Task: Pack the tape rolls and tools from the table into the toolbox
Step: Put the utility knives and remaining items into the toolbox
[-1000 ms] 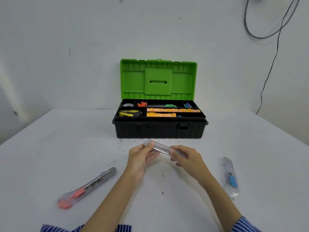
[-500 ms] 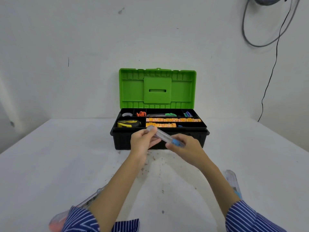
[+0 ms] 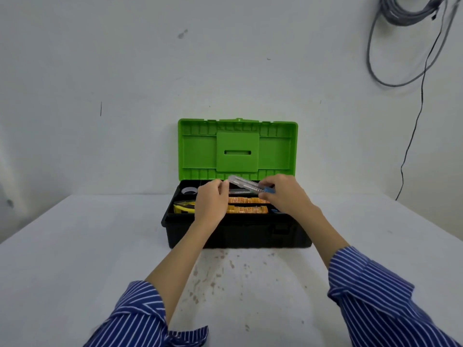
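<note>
White wall behind, grey cables (image 3: 400,18) looping in the upper right corner, and a pale table (image 3: 75,259) stretching out in front of us, speckled with brownish marks near the middle. From the head view we are looking at the toolbox (image 3: 236,231) sitting at the back of the table, its green lid (image 3: 236,149) standing upright. We are holding a clear utility knife (image 3: 248,186) over the open tray: our left hand (image 3: 211,202) is pinching the clear tip, and our right hand (image 3: 283,194) is gripping the blue end, fingers curled round it. The knife is slanting down to the right. Inside the tray, a tape roll (image 3: 189,190) is lying at the back left, a yellow tape measure (image 3: 184,207) is sitting just in front of it, and orange strips (image 3: 246,209) are showing between our hands. Striped blue sleeves (image 3: 375,296) are framing the bottom.
</note>
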